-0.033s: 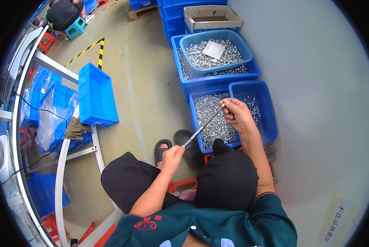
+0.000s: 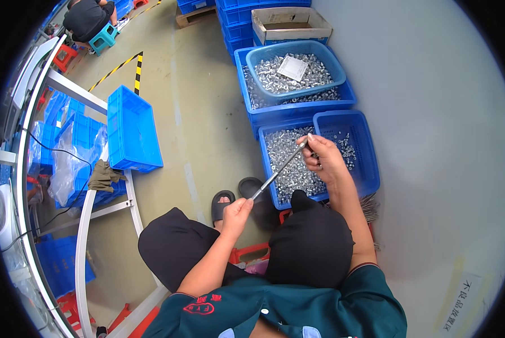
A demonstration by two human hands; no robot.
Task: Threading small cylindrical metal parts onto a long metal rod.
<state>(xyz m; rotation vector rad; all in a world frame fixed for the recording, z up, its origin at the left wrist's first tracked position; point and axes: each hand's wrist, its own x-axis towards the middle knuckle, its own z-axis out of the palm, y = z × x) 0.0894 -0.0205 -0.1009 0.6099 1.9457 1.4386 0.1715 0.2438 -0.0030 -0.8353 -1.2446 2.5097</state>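
Observation:
A slim metal rod (image 2: 276,174) slants between my hands, from lower left to upper right. My left hand (image 2: 237,217) is closed around its lower end. Thumb and fingers of my right hand (image 2: 327,159) pinch at the far end; whether a small part sits there too, I cannot make out. Beneath the right hand is a blue crate (image 2: 265,160) full of small silvery metal pieces. A blue basket (image 2: 370,155) overlaps its right side, with fewer such pieces inside.
Beyond stands another blue crate (image 2: 297,114) bearing a lighter blue basin (image 2: 340,70) of metal pieces with a paper slip (image 2: 292,68). An open carton (image 2: 264,25) is behind. A blue bin (image 2: 134,132) and white frame (image 2: 84,248) stand left. A person (image 2: 86,21) sits far off.
My right fingers have shifted very slightly at the rod's far end, and a pale spot there has gone out of sight. Everything else looks the same.

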